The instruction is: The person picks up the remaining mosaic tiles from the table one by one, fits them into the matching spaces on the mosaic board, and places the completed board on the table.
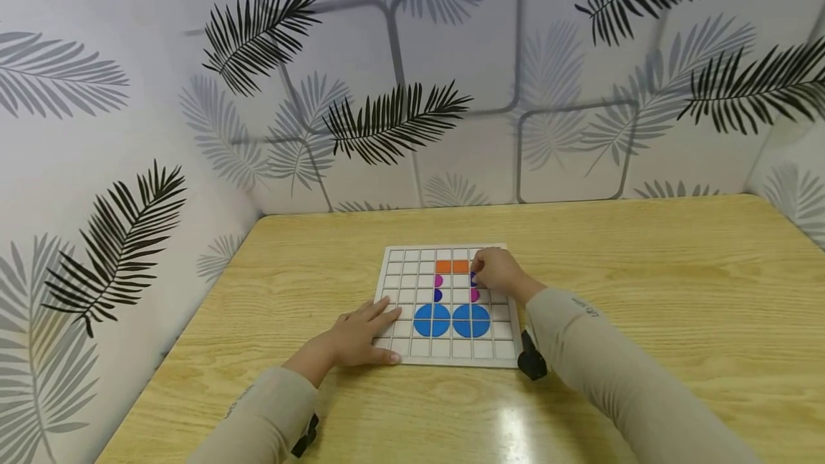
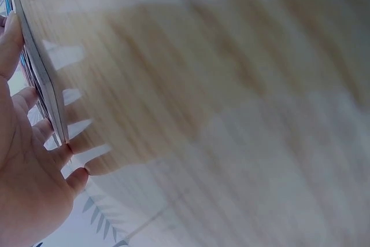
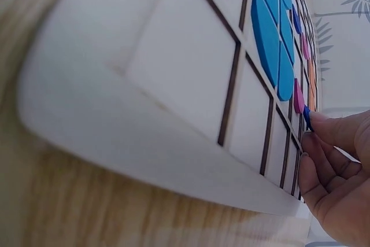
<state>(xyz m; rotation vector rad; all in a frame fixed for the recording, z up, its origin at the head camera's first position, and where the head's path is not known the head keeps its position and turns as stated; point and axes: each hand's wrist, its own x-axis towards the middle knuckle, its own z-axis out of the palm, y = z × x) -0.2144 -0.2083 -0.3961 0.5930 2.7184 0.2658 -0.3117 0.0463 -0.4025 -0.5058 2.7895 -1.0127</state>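
Note:
A white gridded board lies on the table. My left hand rests on its left edge with spread fingers; in the left wrist view the hand lies along the board's side. At the right part of the grid, my right hand pinches a dark blue half-circle piece, partly hidden by the fingers, just above a magenta half-circle. To its left sit another magenta half-circle and a dark blue half-circle. Orange squares lie above, and light blue quarter pieces form two circles below.
The wooden table extends around the board on all sides. A wall with a leaf pattern stands behind it and on the left. Dark straps show at the wrists.

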